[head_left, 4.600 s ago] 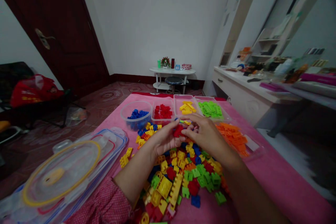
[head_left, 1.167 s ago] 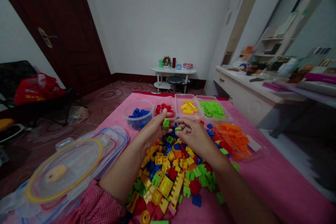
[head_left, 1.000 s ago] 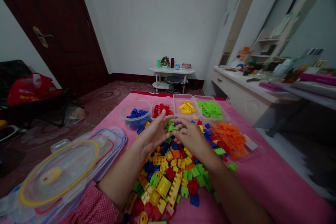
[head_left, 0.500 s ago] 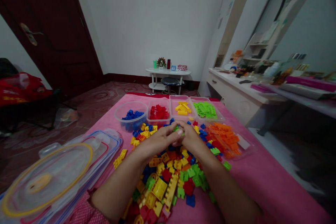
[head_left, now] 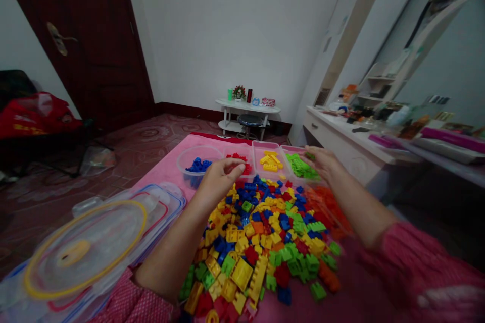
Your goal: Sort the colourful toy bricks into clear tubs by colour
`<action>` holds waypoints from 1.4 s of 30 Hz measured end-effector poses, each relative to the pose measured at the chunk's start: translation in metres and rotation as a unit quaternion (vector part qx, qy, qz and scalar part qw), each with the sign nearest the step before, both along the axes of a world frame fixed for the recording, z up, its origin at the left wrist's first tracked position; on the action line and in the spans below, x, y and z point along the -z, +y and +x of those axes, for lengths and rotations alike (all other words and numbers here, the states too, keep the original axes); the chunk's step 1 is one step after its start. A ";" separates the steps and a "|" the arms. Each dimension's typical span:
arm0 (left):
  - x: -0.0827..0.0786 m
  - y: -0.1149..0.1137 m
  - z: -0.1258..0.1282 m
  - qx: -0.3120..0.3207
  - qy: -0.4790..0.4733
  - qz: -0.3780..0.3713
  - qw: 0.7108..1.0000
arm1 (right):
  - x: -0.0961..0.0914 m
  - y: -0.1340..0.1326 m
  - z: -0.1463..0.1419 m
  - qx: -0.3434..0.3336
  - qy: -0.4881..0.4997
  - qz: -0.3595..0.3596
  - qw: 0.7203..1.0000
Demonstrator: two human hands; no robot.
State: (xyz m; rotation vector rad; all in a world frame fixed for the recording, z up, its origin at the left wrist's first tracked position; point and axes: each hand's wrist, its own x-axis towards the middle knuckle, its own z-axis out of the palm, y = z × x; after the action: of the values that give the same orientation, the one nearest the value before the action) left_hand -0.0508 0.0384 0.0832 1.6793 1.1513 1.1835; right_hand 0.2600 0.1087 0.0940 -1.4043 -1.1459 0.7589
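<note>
My left hand [head_left: 222, 175] hovers in front of the red-brick tub, fingers loosely bent, thumb a little apart, nothing visible in it. Over the green-brick tub [head_left: 320, 178] at the far right is my right hand [head_left: 321, 160], its fingers closed on a small green toy brick [head_left: 309, 156]. Green bricks [head_left: 299, 165] lie in that tub below. Between my forearms spreads a pile of mixed bricks [head_left: 261, 232], yellow, blue, red, green and orange. My left hand partly hides the red bricks [head_left: 238, 156].
A round tub [head_left: 182, 161] of blue bricks and a tub of yellow bricks [head_left: 271, 161] stand at the back. Orange bricks [head_left: 328, 204] sit under my right forearm. Stacked lids [head_left: 87, 247] lie left on the pink cloth [head_left: 162, 159]. A white dresser [head_left: 333, 131] stands right.
My hands, together over the pile around green bricks before, have parted. The left moved left toward the red tub; the right carried a green brick right, over the green tub. The view shifted slightly.
</note>
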 end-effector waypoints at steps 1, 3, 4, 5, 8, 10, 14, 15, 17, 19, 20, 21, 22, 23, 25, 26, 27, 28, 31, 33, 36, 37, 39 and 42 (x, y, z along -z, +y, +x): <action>-0.001 0.001 -0.003 -0.010 -0.007 0.005 1.000 | -0.005 0.007 0.007 0.021 -0.029 -0.019 0.999; -0.002 0.003 -0.008 -0.031 -0.012 0.019 0.999 | -0.010 0.015 0.010 0.048 -0.105 -0.051 0.992; -0.002 0.004 -0.010 -0.040 -0.011 0.026 0.999 | -0.010 0.015 0.006 0.048 -0.140 -0.058 0.987; -0.003 0.005 -0.013 -0.050 -0.003 0.035 0.998 | -0.008 0.014 -0.003 0.039 -0.172 -0.059 0.983; -0.006 0.006 -0.020 -0.087 0.085 0.047 0.991 | 0.005 0.000 -0.047 -0.044 -0.241 -0.049 0.968; -0.005 0.006 -0.023 -0.100 0.194 0.034 0.975 | 0.015 -0.017 -0.083 -0.131 -0.272 -0.042 0.952; 0.005 0.005 -0.020 -0.062 0.357 -0.016 0.932 | 0.033 -0.052 -0.142 -0.304 -0.426 0.041 0.851; 0.009 0.005 -0.018 -0.047 0.377 -0.022 0.925 | 0.036 -0.058 -0.151 -0.317 -0.454 0.057 0.831; 0.017 0.005 -0.015 -0.025 0.405 -0.022 0.914 | 0.042 -0.065 -0.162 -0.331 -0.482 0.062 0.809; 0.024 0.006 -0.013 -0.017 0.422 -0.017 0.906 | 0.047 -0.067 -0.166 -0.349 -0.490 0.052 0.797; 0.026 0.006 -0.013 -0.015 0.429 -0.012 0.903 | 0.049 -0.067 -0.165 -0.355 -0.491 0.048 0.794; 0.028 0.006 -0.013 -0.010 0.435 -0.004 0.900 | 0.051 -0.066 -0.164 -0.356 -0.491 0.047 0.794; 0.029 0.006 -0.013 -0.003 0.442 0.004 0.897 | 0.051 -0.065 -0.162 -0.354 -0.490 0.048 0.795; 0.030 0.006 -0.013 0.003 0.451 0.008 0.893 | 0.051 -0.064 -0.159 -0.353 -0.490 0.048 0.796; 0.031 0.006 -0.013 0.015 0.467 0.012 0.884 | 0.049 -0.065 -0.153 -0.349 -0.488 0.050 0.798; 0.031 0.006 -0.012 0.022 0.471 0.009 0.882 | 0.047 -0.068 -0.151 -0.346 -0.486 0.050 0.801; 0.032 0.007 -0.012 0.028 0.471 0.005 0.882 | 0.044 -0.072 -0.148 -0.340 -0.484 0.053 0.804; 0.033 0.007 -0.011 0.036 0.469 0.002 0.883 | 0.041 -0.079 -0.147 -0.332 -0.480 0.058 0.810; 0.037 0.010 -0.012 0.051 0.462 -0.006 0.886 | 0.033 -0.115 -0.146 -0.311 -0.464 0.100 0.823; 0.038 0.012 -0.014 0.055 0.457 -0.007 0.888 | 0.033 -0.148 -0.150 -0.343 -0.460 0.156 0.804; 0.039 0.015 -0.018 0.070 0.450 -0.006 0.890 | 0.044 -0.193 -0.158 -0.458 -0.495 0.246 0.696; 0.038 0.016 -0.019 0.075 0.450 -0.006 0.890 | 0.050 -0.204 -0.161 -0.479 -0.512 0.285 0.653; 0.036 0.016 -0.021 0.081 0.454 -0.006 0.887 | 0.061 -0.217 -0.164 -0.487 -0.542 0.343 0.593; 0.034 0.016 -0.022 0.089 0.453 0.002 0.887 | 0.074 -0.214 -0.163 -0.439 -0.577 0.324 0.608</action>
State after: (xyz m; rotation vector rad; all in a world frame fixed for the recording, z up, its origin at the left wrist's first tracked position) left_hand -0.0731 0.0544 0.0491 2.3666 1.4595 0.2260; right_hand 0.0974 -0.1050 0.0196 -0.4539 -2.8819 -0.1783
